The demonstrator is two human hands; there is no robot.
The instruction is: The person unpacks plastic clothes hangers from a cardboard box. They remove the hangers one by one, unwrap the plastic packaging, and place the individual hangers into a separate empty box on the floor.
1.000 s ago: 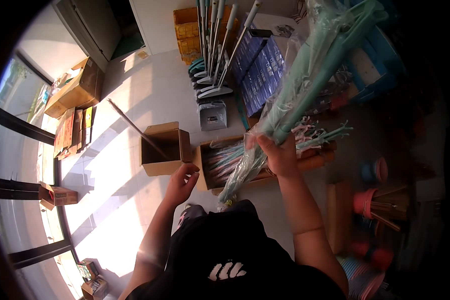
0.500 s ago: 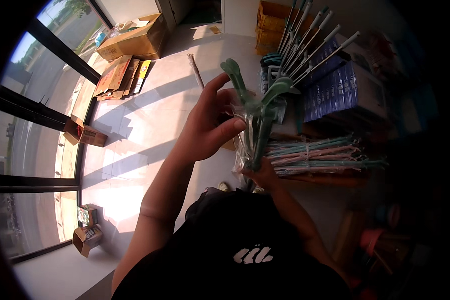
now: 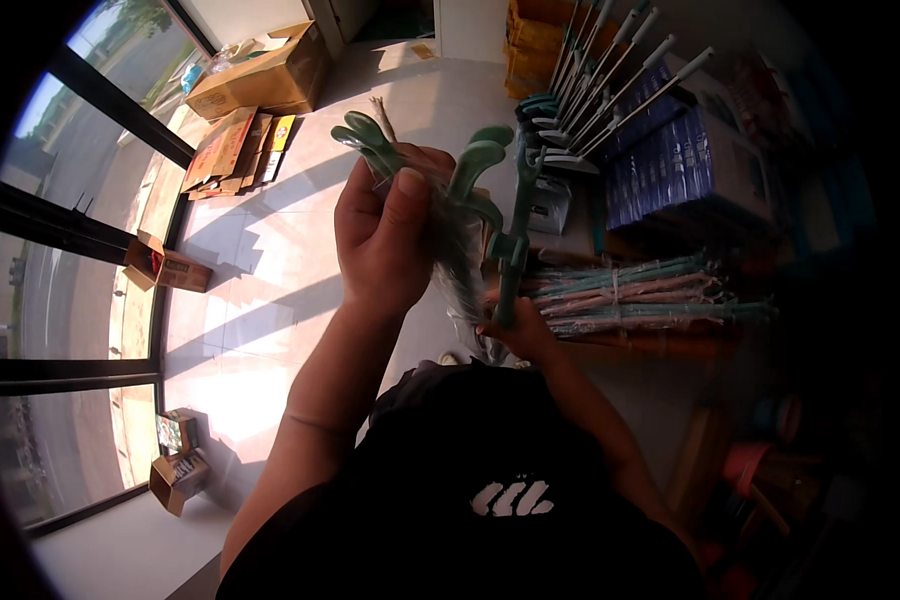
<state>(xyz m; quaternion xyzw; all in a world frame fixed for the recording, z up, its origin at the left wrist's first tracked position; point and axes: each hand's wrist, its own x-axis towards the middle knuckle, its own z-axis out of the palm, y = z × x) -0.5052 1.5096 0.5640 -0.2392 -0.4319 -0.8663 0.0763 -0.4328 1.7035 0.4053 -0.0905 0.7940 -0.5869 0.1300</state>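
Note:
My left hand [image 3: 390, 240] is closed around the upper part of a bundle of green poles [image 3: 478, 165] in clear plastic wrap [image 3: 457, 265]. Curved, rounded ends stick out above and beside the fingers. Lower and to the right, my right hand [image 3: 527, 335] grips the shaft of a single green pole [image 3: 510, 275] with a hook-like head. That pole stands slightly apart from the wrapped ones. The right fingers are partly hidden, and the lower ends of the poles cannot be seen.
Wrapped pink and green poles [image 3: 620, 295] lie at the right. Behind them are white-handled poles [image 3: 625, 75], blue packages [image 3: 660, 165] and yellow crates [image 3: 530, 45]. Cardboard boxes [image 3: 270, 80] and flattened cardboard [image 3: 220, 155] sit along the window side at left.
My left hand has moved left and closed around the wrapped bundle, where its fingers were more open before. The single green pole in my right hand now stands apart from the others.

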